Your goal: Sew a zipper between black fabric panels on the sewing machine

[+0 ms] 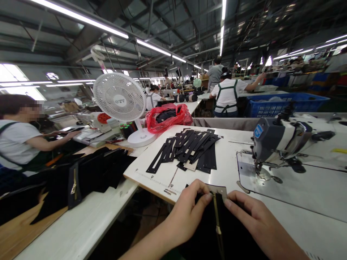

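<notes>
A black fabric piece with a gold metal zipper [216, 211] hangs over the near edge of the white sewing table [159, 182]. At its top end, a grey-beige backing strip [217, 189] shows. My left hand [191, 206] pinches the fabric just left of the zipper's top, thumb against the forefinger. My right hand [246, 207] grips the strip's right corner between thumb and fingers. The zipper's gold pull [218, 230] hangs lower down. Beyond my hands lies a loose pile of black slotted strips [189, 146].
To the right stands a sewing machine [282, 141]. A white fan [120, 97] and a red plastic bag [169, 117] are at the back left. Black zippered pieces [74, 184] lie on the left bench, near a seated co-worker [20, 141]. A blue crate [287, 103] is behind.
</notes>
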Demonstrator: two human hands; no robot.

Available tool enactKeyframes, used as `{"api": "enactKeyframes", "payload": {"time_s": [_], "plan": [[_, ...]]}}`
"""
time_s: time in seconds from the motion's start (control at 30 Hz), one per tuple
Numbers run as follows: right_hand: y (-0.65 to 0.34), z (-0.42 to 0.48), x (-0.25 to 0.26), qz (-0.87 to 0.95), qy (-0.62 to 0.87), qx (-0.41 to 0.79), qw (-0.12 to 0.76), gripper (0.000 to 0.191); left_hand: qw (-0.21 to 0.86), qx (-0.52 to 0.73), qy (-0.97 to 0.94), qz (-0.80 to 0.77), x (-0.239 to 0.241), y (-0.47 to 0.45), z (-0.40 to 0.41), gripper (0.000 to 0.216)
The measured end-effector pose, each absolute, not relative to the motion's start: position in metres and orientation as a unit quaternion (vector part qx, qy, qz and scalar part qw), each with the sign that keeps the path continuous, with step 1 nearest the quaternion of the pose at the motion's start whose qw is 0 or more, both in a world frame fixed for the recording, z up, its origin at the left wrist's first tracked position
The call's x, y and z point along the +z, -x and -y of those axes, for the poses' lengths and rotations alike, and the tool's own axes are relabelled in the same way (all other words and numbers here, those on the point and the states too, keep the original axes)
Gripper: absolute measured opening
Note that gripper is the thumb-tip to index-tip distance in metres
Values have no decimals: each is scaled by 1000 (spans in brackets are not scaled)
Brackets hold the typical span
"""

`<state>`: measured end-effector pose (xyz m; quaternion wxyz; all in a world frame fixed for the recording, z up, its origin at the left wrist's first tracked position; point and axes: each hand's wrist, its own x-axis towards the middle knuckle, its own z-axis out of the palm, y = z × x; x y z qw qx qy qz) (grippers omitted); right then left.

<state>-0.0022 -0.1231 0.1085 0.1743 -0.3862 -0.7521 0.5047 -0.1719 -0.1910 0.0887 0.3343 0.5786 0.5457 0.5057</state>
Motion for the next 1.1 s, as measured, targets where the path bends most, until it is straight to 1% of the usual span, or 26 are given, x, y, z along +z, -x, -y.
{"api": "enactKeyframes", "payload": {"time_s": [0.27, 0.47, 0.6, 0.77, 0.9, 1.1], "plan": [[0, 121, 103, 731, 387, 541, 155, 41, 434, 553, -527, -478, 85, 176, 188, 19], [2, 120, 103, 687, 395, 593, 143, 43, 465, 576, -490, -461, 83, 179, 188, 25], [4, 121, 106, 687, 392, 594, 145, 43, 503, 588, -461, -434, 85, 178, 190, 28], [4, 122, 105, 717, 375, 568, 152, 41, 486, 588, -467, -448, 86, 177, 194, 28], [3, 123, 104, 712, 374, 574, 153, 41, 476, 588, -480, -445, 89, 177, 196, 22], [3, 124, 104, 713, 370, 577, 148, 41, 456, 585, -495, -452, 95, 176, 199, 21]]}}
